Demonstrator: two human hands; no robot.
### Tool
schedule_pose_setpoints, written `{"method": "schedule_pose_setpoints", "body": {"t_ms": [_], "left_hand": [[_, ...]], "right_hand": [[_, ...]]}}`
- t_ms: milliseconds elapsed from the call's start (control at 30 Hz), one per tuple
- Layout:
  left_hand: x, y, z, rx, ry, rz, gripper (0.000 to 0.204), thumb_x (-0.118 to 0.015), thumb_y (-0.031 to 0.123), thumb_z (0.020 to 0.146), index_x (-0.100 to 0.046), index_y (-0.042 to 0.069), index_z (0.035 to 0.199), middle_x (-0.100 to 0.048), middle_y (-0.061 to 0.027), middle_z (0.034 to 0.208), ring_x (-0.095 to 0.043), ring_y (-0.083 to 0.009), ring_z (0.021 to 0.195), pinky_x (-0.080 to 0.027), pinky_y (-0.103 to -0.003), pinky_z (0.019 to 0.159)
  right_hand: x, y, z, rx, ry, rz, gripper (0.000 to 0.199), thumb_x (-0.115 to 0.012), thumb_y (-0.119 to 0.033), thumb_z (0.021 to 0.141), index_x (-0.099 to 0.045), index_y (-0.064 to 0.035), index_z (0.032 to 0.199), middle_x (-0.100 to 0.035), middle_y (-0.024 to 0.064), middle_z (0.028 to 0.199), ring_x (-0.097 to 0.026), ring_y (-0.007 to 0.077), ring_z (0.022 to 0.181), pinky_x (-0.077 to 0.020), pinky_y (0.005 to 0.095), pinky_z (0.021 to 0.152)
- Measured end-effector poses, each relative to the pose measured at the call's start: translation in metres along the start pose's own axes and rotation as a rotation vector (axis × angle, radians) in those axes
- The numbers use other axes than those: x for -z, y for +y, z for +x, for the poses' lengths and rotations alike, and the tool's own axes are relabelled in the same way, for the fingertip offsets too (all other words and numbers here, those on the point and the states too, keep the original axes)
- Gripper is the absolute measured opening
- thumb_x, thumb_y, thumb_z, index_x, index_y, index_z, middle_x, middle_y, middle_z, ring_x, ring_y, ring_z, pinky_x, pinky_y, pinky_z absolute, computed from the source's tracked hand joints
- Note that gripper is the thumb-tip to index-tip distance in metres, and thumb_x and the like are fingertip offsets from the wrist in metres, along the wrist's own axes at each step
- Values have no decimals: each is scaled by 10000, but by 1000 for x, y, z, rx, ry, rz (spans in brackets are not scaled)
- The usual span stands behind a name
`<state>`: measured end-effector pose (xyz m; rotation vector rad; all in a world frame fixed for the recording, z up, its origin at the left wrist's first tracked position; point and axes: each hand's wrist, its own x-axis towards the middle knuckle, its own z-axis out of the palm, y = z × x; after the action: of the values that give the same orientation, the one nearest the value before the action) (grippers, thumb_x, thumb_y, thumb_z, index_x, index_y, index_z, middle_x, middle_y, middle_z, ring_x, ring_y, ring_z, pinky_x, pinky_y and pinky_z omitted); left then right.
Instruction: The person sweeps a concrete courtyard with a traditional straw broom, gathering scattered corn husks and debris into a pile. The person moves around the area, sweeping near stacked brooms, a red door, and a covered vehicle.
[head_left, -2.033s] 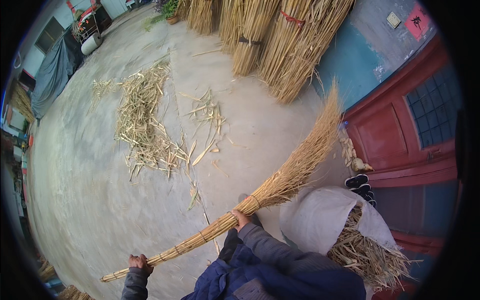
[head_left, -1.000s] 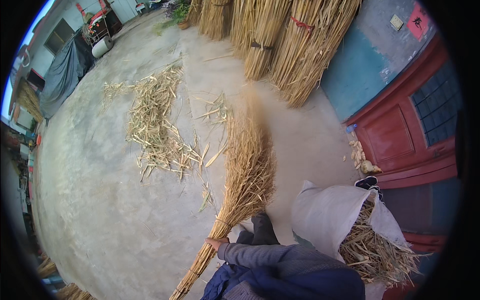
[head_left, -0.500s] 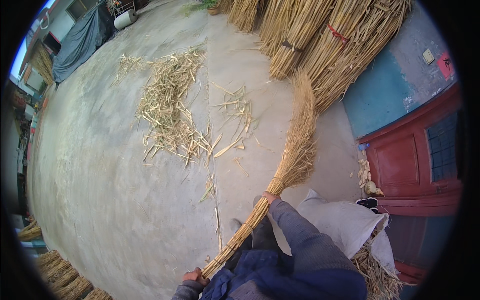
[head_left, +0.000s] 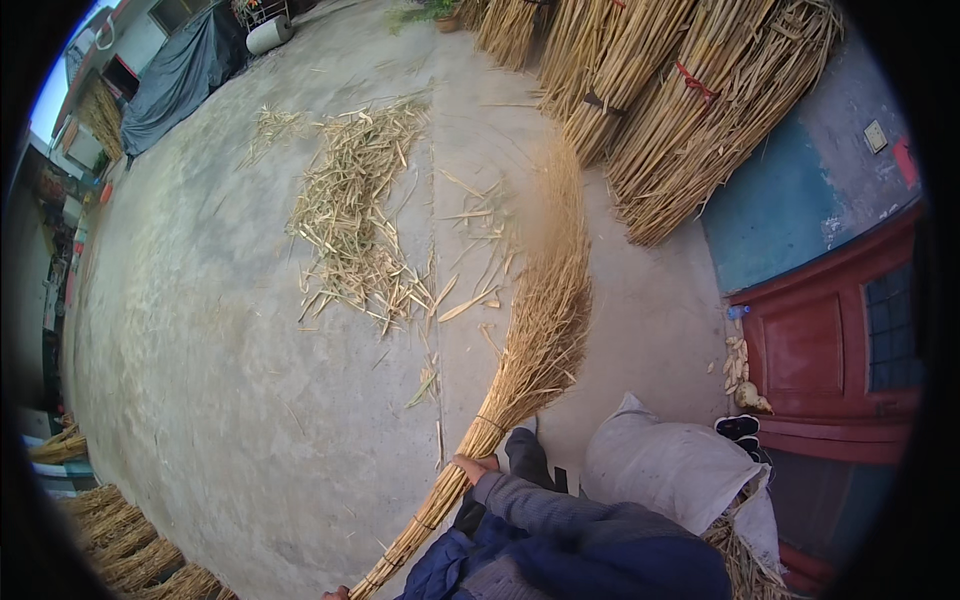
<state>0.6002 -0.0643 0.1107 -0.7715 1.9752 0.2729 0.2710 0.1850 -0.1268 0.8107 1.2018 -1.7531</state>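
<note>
Outdoors: straw broom over the concrete yard

Right hand (head_left: 472, 467) wraps its fingers around the broom (head_left: 520, 350) handle; left hand (head_left: 336, 593), barely visible at the handle's low end, grip unclear. Broom head sits just right of the loose straw pile (head_left: 355, 220), left of the white sack (head_left: 672, 470).

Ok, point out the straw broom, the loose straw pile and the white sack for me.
straw broom (head_left: 545, 310), head view, on its brush.
loose straw pile (head_left: 355, 225), head view, on its middle.
white sack (head_left: 670, 465), head view, on its side.
</note>
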Motion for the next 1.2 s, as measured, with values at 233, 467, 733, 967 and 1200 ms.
{"method": "schedule_pose_setpoints", "body": {"t_ms": [233,467,733,967,1200], "left_hand": [[33,146,88,-338,136,57,378,-657,371,666,-552,65,861,-638,-174,728,-603,-387,711,-486,-465,691],[47,215,63,-135,143,61,393,-660,374,640,-526,62,837,-636,-174,665,-630,-379,637,-490,-472,635],[-3,85,-6,114,71,-35,364,-655,328,611,-517,68,825,-619,-142,619,-624,-346,607,-464,-421,644],[-37,12,-1,17,131,-43,376,-667,329,602,-516,69,827,-610,-141,614,-616,-343,605,-455,-416,659],[-27,-4,13,-136,304,106,365,-695,322,595,-514,75,795,-591,-139,607,-596,-318,599,-425,-417,674]], "right_hand": [[114,-117,84,221,585,23,365,-675,-163,710,-544,51,976,-624,173,847,-650,292,700,-552,411,625],[117,-149,164,-103,356,-57,576,-718,-222,700,-507,96,1132,-629,198,975,-650,311,819,-544,392,717],[-40,-72,97,4,218,-232,433,-766,-220,662,-592,68,935,-649,164,838,-648,246,717,-551,363,643],[-51,-33,49,182,100,-335,571,-793,-278,653,-454,65,959,-632,190,925,-622,249,818,-501,346,772],[-4,-16,25,-10,242,82,242,-680,-217,751,-624,1,841,-659,118,806,-659,245,698,-557,360,645]]}}
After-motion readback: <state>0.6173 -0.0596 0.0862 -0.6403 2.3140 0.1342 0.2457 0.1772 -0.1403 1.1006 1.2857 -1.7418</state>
